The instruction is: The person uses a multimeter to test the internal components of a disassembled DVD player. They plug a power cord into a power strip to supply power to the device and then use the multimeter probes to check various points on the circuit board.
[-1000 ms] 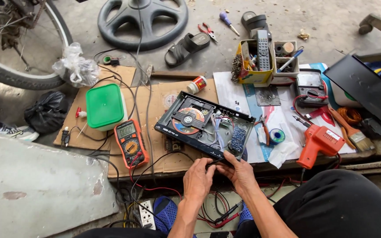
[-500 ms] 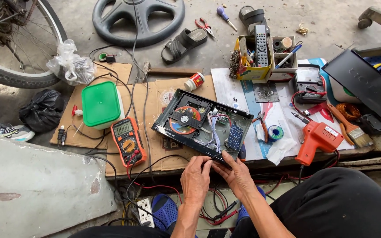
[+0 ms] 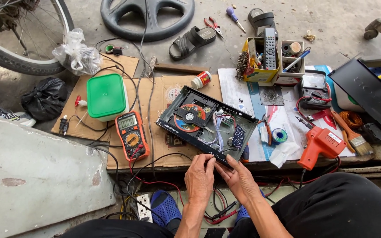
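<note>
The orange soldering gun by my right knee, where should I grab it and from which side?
Take the soldering gun by its pistol handle, the part slanting down toward you at the board's near edge. Come from your side: the handle is bare, while the body's far end lies among the brush and papers.

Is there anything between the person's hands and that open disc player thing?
No, nothing visible is in the way. The left hand and the right hand already have their fingertips at the near edge of the open disc player, by a black wire there. The orange multimeter lies off to the left.
</note>
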